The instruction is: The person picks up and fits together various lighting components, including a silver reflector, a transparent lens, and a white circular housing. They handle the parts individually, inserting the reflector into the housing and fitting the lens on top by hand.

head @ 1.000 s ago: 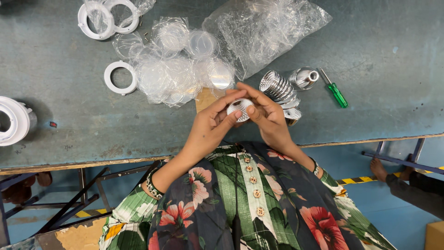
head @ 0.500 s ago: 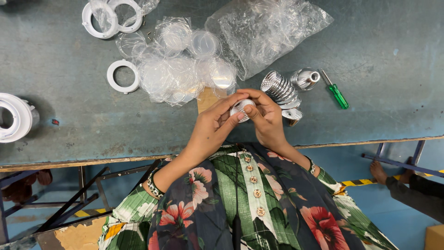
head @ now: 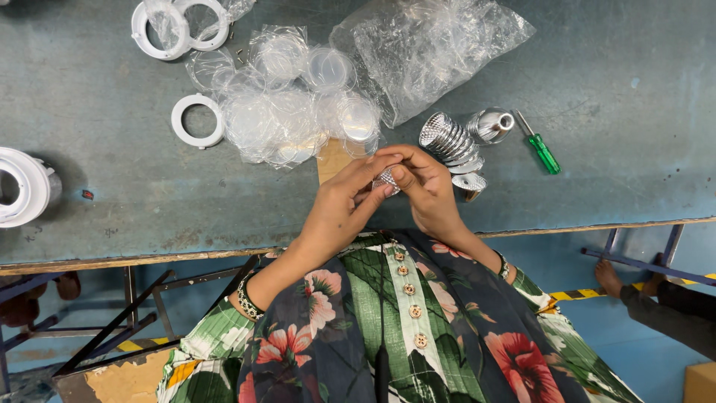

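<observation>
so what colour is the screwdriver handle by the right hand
Green, translucent; the screwdriver shows in the head view.

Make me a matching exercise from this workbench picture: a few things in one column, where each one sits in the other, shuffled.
Things
1. small faceted silver reflector cup
2. green-handled screwdriver
3. single white plastic ring
4. crumpled clear plastic bag

Places
A. top of the blue-grey table, right of centre
B. lying alone, left of the clear discs
C. between the left hand and right hand
D. right of the stacked silver reflectors

Pairs: 1-C, 2-D, 3-B, 4-A
</observation>
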